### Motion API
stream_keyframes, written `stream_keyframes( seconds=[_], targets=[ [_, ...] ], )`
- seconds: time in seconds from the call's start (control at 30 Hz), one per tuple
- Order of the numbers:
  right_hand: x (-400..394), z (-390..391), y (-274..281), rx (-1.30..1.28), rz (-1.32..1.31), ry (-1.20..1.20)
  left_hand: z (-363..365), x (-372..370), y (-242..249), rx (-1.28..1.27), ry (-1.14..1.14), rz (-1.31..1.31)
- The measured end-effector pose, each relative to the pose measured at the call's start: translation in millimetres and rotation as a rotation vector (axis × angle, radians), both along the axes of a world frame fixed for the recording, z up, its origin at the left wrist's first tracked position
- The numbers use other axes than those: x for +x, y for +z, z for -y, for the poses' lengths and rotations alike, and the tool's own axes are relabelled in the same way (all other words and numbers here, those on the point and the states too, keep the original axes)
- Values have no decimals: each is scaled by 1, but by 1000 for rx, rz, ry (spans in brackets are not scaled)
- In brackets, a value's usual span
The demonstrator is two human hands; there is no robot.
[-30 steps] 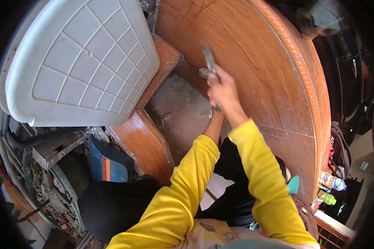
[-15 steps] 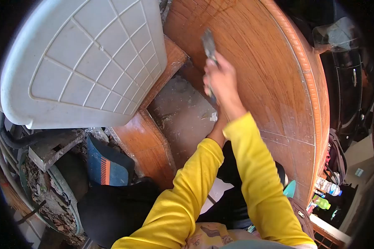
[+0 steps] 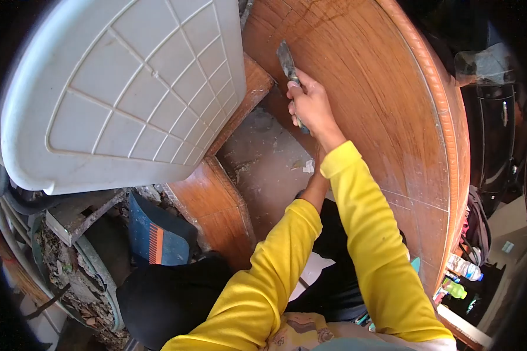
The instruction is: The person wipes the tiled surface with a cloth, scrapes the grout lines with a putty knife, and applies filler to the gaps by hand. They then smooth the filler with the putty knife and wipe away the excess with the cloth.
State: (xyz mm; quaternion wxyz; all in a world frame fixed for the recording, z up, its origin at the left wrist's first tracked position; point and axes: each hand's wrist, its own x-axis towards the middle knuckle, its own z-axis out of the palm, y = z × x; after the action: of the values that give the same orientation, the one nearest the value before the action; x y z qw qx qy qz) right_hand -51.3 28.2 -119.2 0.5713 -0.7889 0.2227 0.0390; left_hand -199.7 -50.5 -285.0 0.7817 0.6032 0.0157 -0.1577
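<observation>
A putty knife (image 3: 286, 61) with a flat, worn metal blade is gripped in my right hand (image 3: 314, 108), fingers closed round its handle. Its blade points up and away, over the wood-grained panel (image 3: 357, 99). My left hand is mostly hidden behind the right wrist; only its wrist and lower forearm (image 3: 316, 186) show, close to the panel's lower edge. Below lies a dusty floor recess (image 3: 263, 158) with specks and a small whitish scrap (image 3: 308, 167) beside my left wrist.
A large white plastic panel with a grid pattern (image 3: 123, 99) leans at the left. Under it are a blue dustpan (image 3: 158, 231), a metal bracket (image 3: 79, 216) and a tub of debris (image 3: 70, 275). Bottles (image 3: 465, 268) and a bag (image 3: 479, 225) stand at the right.
The camera view has shifted slightly, so the surroundings sit a little lower and further right. The putty knife's blade has tilted a bit more to the left in my right hand.
</observation>
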Motion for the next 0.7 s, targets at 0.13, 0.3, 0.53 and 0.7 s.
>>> stream_keyframes(
  seconds=[0.13,0.3,0.53,0.7],
  targets=[
    [-28,12,-15,-17,-86,-76,7,-10,-10,10,-24,3],
    [26,8,-13,-200,-27,116,-3,28,-23,-215,106,3],
    [-65,34,94,-258,215,86,-101,229,61,232,419,411],
    [-152,41,120,-91,111,-125,-100,240,34,120,270,104]
  ],
)
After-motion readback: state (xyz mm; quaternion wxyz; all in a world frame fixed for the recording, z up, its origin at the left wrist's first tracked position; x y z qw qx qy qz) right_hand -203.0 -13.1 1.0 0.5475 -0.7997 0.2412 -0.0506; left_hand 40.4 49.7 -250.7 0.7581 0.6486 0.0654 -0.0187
